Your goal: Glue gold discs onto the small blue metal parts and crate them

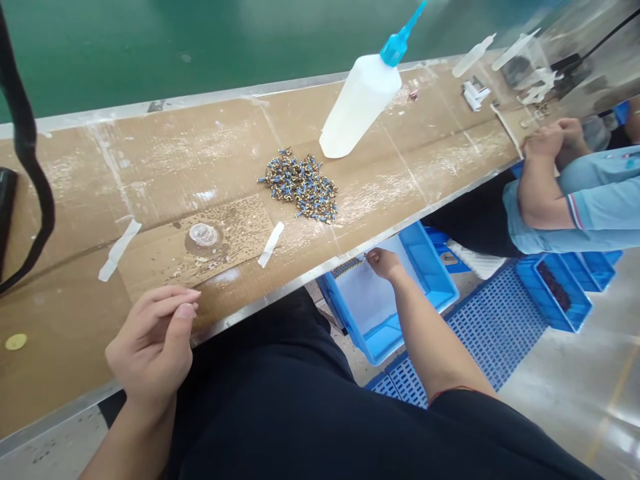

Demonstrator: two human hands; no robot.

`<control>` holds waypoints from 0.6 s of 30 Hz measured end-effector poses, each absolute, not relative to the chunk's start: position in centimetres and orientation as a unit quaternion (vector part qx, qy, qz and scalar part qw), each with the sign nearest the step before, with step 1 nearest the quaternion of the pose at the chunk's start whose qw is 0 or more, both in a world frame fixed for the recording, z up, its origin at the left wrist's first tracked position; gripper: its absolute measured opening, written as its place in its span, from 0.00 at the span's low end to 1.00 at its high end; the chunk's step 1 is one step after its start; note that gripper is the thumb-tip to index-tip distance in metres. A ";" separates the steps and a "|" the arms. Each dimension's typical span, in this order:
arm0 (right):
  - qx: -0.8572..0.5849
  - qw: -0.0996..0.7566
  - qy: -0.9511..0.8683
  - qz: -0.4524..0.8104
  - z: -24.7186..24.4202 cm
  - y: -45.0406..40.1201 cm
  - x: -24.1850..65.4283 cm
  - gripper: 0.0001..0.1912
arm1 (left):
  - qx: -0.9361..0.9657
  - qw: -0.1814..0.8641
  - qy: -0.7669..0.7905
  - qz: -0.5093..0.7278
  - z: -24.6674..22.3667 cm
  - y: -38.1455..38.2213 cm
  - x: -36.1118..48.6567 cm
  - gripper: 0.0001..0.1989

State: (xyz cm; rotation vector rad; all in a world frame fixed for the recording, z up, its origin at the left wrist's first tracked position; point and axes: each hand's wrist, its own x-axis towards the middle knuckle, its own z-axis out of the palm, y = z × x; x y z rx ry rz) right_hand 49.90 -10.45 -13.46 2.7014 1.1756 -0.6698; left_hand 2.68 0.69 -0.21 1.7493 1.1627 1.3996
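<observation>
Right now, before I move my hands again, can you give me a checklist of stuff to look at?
1. Right hand over the blue bin, beside the row of small parts: ok.
2. Left hand free of any tiny thing between its fingertips: cannot tell, too small to see.
3. Big bottle apart from the heap of little blue and gold parts: ok, there's a small gap.
4. Cardboard piece has tape at both ends: ok, one strip left, one right.
5. Cardboard piece free of spots: not ok, it's speckled.
6. Neighbour's hands away from yours: ok.
</observation>
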 end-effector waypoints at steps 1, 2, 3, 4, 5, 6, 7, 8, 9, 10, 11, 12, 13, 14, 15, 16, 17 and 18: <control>0.888 0.077 0.391 -0.228 -13.5 -10.2 50.1 0.16 | 0.661 0.302 0.441 0.526 -0.2 0.7 2.7 0.06; 0.885 0.090 0.390 -0.238 -13.5 -10.0 50.2 0.16 | 0.663 0.301 0.441 0.525 -0.2 0.7 2.7 0.07; 0.882 0.102 0.387 -0.248 -13.6 -9.8 50.3 0.15 | 0.665 0.300 0.441 0.524 -0.3 0.7 2.7 0.07; 0.879 0.115 0.385 -0.256 -13.6 -9.7 50.3 0.14 | 0.666 0.299 0.440 0.523 -0.3 0.6 2.7 0.07; 0.876 0.127 0.383 -0.264 -13.6 -9.5 50.2 0.14 | 0.666 0.299 0.439 0.523 -0.3 0.6 2.7 0.07; 0.874 0.137 0.380 -0.270 -13.7 -9.4 50.2 0.13 | 0.666 0.299 0.438 0.524 -0.4 0.6 2.7 0.07; 0.872 0.146 0.378 -0.274 -13.7 -9.2 50.1 0.13 | 0.666 0.299 0.438 0.525 -0.4 0.6 2.6 0.07; 0.871 0.154 0.376 -0.277 -13.8 -9.1 50.1 0.13 | 0.665 0.300 0.439 0.524 -0.4 0.6 2.6 0.07; 0.870 0.160 0.375 -0.278 -13.8 -9.0 50.0 0.14 | 0.666 0.300 0.440 0.523 -0.4 0.6 2.6 0.08; 0.869 0.166 0.373 -0.279 -13.8 -8.9 50.0 0.14 | 0.665 0.299 0.442 0.522 -0.4 0.7 2.6 0.08; 0.869 0.169 0.373 -0.279 -13.8 -8.9 49.9 0.14 | 0.665 0.299 0.443 0.521 -0.4 0.7 2.6 0.08; 0.869 0.171 0.372 -0.279 -13.9 -8.8 49.9 0.15 | 0.665 0.299 0.444 0.520 -0.4 0.6 2.6 0.08; 0.869 0.172 0.371 -0.279 -13.9 -8.8 49.9 0.15 | 0.665 0.300 0.445 0.519 -0.4 0.6 2.6 0.08; 0.869 0.171 0.370 -0.279 -13.9 -8.8 49.8 0.16 | 0.666 0.301 0.446 0.517 -0.4 0.6 2.6 0.08; 0.870 0.169 0.369 -0.279 -14.0 -8.9 49.8 0.16 | 0.666 0.302 0.446 0.516 -0.4 0.6 2.6 0.08; 0.871 0.166 0.368 -0.279 -14.0 -8.9 49.7 0.16 | 0.666 0.303 0.446 0.515 -0.4 0.6 2.6 0.08; 0.873 0.162 0.366 -0.279 -14.1 -9.0 49.6 0.16 | 0.666 0.304 0.446 0.515 -0.4 0.6 2.6 0.08; 0.875 0.156 0.364 -0.277 -14.2 -9.1 49.5 0.15 | 0.665 0.305 0.446 0.516 -0.4 0.6 2.6 0.08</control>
